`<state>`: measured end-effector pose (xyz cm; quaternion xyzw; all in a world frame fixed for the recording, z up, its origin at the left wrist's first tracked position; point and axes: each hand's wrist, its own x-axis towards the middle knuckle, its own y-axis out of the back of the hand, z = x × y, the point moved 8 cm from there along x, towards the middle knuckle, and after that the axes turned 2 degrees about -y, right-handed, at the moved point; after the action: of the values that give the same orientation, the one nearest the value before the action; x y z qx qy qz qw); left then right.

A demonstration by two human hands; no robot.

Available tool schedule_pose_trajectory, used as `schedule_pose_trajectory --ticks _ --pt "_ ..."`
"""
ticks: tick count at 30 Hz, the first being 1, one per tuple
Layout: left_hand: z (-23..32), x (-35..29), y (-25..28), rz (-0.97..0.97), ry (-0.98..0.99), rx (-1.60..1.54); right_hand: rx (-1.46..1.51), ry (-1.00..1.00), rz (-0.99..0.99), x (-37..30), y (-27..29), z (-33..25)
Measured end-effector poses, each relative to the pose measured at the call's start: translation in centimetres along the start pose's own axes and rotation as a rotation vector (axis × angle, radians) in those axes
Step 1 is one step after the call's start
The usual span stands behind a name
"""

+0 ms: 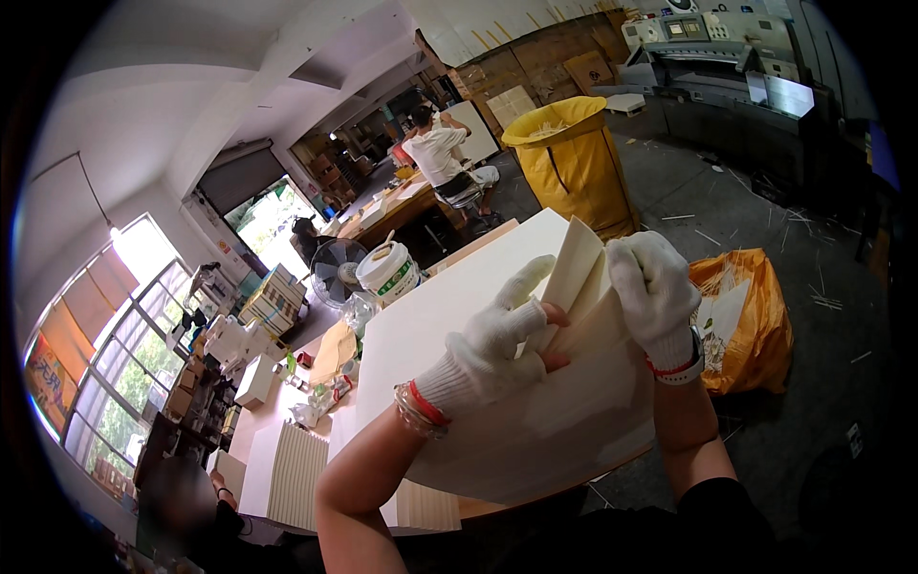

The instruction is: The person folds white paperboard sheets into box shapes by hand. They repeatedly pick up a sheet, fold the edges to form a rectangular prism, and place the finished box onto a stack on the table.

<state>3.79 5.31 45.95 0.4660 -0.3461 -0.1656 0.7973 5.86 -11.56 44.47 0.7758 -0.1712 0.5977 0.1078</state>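
Note:
A large white paper sheet [545,430] bends over the worktable in front of me, one part of it raised in a narrow folded flap [577,263]. My left hand [488,344], in a white knit glove with bare fingertips, is closed around the flap's left side, thumb stretched along it. On the flap's right, my right hand [655,292], gloved too, is curled into a fist on the sheet's edge. Its fingertips are hidden. Beyond my left hand, more flat white sheet [430,306] covers the table; whether it is the same piece I cannot tell.
An orange bag [765,325] of paper scraps stands right of the table, a tall yellow bag [574,177] behind it. At left are a white bucket [387,270], a fan [338,273] and stacked white sheets [292,478]. One person [225,517] is at lower left, another [440,158] sits farther back.

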Motion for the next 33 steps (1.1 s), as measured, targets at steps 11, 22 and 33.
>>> schedule_pose_trajectory --ticks 11,22,33 --pt "0.0 -0.1 -0.2 -0.067 -0.072 -0.059 0.090 -0.169 -0.002 -0.1 -0.2 1.0" --pt "0.6 -0.1 0.2 0.004 -0.009 -0.050 0.195 -0.178 0.062 -0.3 0.1 1.2" --pt "1.3 0.1 0.5 0.024 -0.077 0.045 0.135 -0.223 0.070 -0.7 0.0 1.8"
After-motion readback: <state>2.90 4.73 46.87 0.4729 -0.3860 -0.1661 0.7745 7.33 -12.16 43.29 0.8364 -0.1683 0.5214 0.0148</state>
